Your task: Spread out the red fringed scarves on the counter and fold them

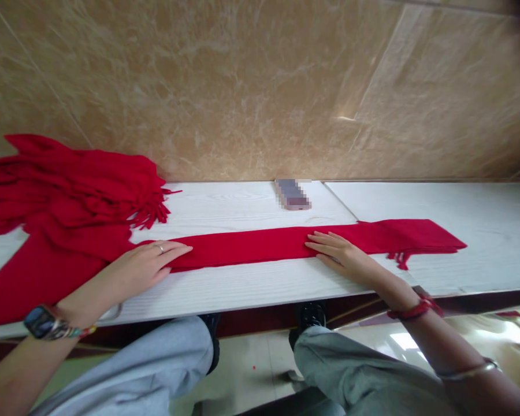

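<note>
A red scarf [247,245] lies folded into a long narrow strip across the white bench. My left hand [149,266] rests on the strip's left part, fingers stretched out and pointing right. On the right part lies my right hand [340,257], its fingers extended and pointing left, palm down. A short fringe [401,260] hangs out under the strip near its right end. Left of my left hand, red cloth spreads wide and unfolded, reaching the bench's front edge. Where it joins the strip is partly covered by my hand.
A heap of red fringed cloth [91,179] sits at the back left against the marbled tile wall [242,86]. A phone [293,194] with a blurred screen lies by the wall behind the strip. The white bench [494,231] is narrow, with its front edge close to my knees.
</note>
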Available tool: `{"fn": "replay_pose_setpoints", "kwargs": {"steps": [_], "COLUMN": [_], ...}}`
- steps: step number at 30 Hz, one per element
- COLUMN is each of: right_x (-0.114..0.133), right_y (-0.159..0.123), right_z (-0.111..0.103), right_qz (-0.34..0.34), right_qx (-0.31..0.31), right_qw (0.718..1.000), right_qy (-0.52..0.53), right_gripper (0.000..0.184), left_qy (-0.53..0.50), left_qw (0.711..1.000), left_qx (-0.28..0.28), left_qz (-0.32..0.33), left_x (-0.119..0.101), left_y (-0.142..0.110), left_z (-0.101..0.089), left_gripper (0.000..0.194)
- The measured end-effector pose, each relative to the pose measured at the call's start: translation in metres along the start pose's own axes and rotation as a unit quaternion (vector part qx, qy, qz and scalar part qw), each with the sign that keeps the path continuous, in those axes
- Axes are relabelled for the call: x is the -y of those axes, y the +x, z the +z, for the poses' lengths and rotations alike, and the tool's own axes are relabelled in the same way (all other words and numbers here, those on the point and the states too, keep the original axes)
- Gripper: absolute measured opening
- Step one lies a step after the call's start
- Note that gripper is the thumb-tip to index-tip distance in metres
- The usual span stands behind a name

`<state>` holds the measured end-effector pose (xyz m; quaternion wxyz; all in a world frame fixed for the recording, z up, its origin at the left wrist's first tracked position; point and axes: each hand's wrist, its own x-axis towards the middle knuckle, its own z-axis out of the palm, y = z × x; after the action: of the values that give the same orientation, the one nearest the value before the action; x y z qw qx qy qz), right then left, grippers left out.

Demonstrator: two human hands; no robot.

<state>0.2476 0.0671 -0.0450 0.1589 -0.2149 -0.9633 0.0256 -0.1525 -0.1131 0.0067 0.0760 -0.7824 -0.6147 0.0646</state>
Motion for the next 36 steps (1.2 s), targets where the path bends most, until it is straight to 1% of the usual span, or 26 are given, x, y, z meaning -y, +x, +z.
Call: {"fn": "replay_pose_setpoints", "kwargs": {"steps": [2,5,8,10,12,15,17,19,21,24,27,29,31,34,36], "right_x": [0.001,0.001,-0.001,-0.002,-0.003,-0.002,0.002,0.01,0.023,0.047,0.064,0.067,0.065,0.063,0.069], "right_y": [0.001,0.002,0.003,0.002,0.002,0.001,0.001,0.005,0.012,0.028,0.041,0.042,0.039,0.033,0.034], "right_z": [0.001,0.001,0.001,0.001,0.001,0.001,-0.001,-0.003,-0.004,-0.004,-0.001,0.001,0.002,-0.001,-0.003], "right_qz": [-0.005,-0.008,-0.01,-0.01,-0.007,-0.003,0.002,0.002,-0.011,-0.029,-0.027,-0.021,-0.016,0.008,0.026], "right_qx": [0.005,0.026,0.038,0.04,0.037,0.027,0.019,0.011,0.009,0.03,0.079,0.107,0.122,0.119,0.105], "right_qw": [1.0,0.999,0.999,0.998,0.998,0.999,0.999,0.999,1.0,0.999,0.996,0.994,0.992,0.993,0.994], "right_qy": [0.0,0.02,0.037,0.042,0.044,0.042,0.038,0.03,0.021,0.013,0.012,0.009,0.004,-0.006,-0.014], "right_gripper": [0.038,0.039,0.04,0.04,0.04,0.039,0.039,0.039,0.04,0.043,0.048,0.05,0.051,0.054,0.054], "left_qy": [0.005,0.018,0.034,0.049,0.062,0.058,0.038,0.011,-0.015,-0.047,-0.069,-0.078,-0.086,-0.095,-0.09], "left_qw": [1.0,0.999,0.998,0.998,0.997,0.998,0.998,0.998,0.996,0.993,0.991,0.99,0.989,0.99,0.992], "left_qx": [0.004,-0.015,-0.03,-0.034,-0.033,-0.019,-0.014,-0.017,-0.023,-0.023,0.011,0.032,0.038,0.027,0.013], "left_qz": [-0.019,-0.049,-0.047,-0.037,-0.028,0.01,0.038,0.061,0.079,0.109,0.117,0.113,0.11,0.096,0.086], "left_x": [0.003,0.015,0.027,0.03,0.027,0.017,0.006,-0.008,-0.024,-0.049,-0.065,-0.068,-0.064,-0.06,-0.063], "left_y": [-0.002,-0.01,-0.017,-0.019,-0.019,-0.014,-0.008,0.002,0.015,0.038,0.053,0.053,0.049,0.043,0.045], "left_z": [0.004,0.016,0.027,0.027,0.022,0.014,0.011,0.009,0.007,0.004,0.004,0.006,0.009,0.011,0.01], "left_gripper": [0.044,0.043,0.048,0.053,0.059,0.066,0.068,0.062,0.051,0.045,0.048,0.049,0.048,0.045,0.045]}}
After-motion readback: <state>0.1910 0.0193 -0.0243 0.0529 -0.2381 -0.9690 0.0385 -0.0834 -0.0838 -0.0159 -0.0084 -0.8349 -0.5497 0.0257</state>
